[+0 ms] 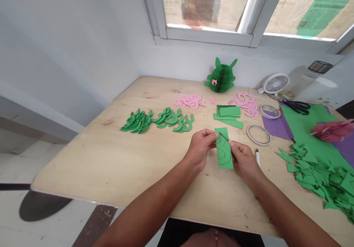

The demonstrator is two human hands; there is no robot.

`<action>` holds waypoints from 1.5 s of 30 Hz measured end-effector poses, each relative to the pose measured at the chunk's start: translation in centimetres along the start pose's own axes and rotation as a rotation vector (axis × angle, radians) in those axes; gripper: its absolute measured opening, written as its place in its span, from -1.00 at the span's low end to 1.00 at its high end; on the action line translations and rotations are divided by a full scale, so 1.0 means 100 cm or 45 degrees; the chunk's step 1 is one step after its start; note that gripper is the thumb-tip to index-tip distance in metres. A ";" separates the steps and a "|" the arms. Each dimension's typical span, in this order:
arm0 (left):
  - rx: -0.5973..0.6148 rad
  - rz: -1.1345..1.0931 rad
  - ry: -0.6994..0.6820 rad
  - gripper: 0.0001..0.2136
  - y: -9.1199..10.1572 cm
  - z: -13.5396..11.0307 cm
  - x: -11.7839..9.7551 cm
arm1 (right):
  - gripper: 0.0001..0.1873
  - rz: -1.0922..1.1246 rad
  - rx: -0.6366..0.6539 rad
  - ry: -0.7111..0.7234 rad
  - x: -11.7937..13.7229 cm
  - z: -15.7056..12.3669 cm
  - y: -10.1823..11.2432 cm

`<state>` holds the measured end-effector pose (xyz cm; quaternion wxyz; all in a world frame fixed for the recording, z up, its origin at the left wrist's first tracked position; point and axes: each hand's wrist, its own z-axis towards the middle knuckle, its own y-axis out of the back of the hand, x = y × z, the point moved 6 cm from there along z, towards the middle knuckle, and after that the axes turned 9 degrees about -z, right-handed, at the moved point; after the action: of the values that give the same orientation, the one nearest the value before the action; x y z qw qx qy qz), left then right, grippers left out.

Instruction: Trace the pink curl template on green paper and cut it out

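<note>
Between my two hands is a green paper strip (224, 153) with curved outlines drawn on it. My left hand (199, 147) pinches its upper left edge, and my right hand (245, 156) grips the right edge. Its top end looks folded or overlapped by another piece; I cannot tell which. Just beyond lies a stack of green paper strips (230, 111). A white pen (257, 157) rests beside my right hand, partly hidden by it. To the left are piles of green curved cutouts (138, 121), and farther back lie pink paper cutouts (189, 101).
Two tape rolls (258, 135) lie right of the strips. Black scissors (297, 106) rest on coloured sheets, near a pink paper bundle (332, 130). Green scraps (323, 177) are heaped at right. A green honeycomb paper figure (222, 78), small fan (276, 83) and bottle (306, 79) stand behind.
</note>
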<state>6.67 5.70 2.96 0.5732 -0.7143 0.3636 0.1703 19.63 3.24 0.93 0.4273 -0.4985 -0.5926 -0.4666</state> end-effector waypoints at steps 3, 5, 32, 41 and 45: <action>0.003 0.005 0.004 -0.78 0.000 0.000 0.000 | -0.53 -0.017 0.022 0.001 0.001 0.000 0.001; 0.003 0.010 0.002 -0.78 -0.001 0.000 -0.001 | -0.53 -0.027 0.028 0.011 0.003 -0.001 0.001; -0.011 -0.031 -0.021 -0.81 -0.003 -0.003 -0.001 | -0.50 -0.063 -0.034 0.025 0.001 -0.001 0.000; -0.018 -0.034 -0.045 -0.80 -0.003 -0.003 -0.005 | -0.54 -0.008 -0.008 0.018 -0.002 0.000 0.002; -0.023 -0.018 -0.062 -0.80 -0.002 -0.002 -0.007 | -0.55 0.012 0.001 0.021 -0.002 0.001 0.002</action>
<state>6.32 5.79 3.63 0.5766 -0.7176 0.3430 0.1867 19.85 3.28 0.74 0.4348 -0.4973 -0.5867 -0.4685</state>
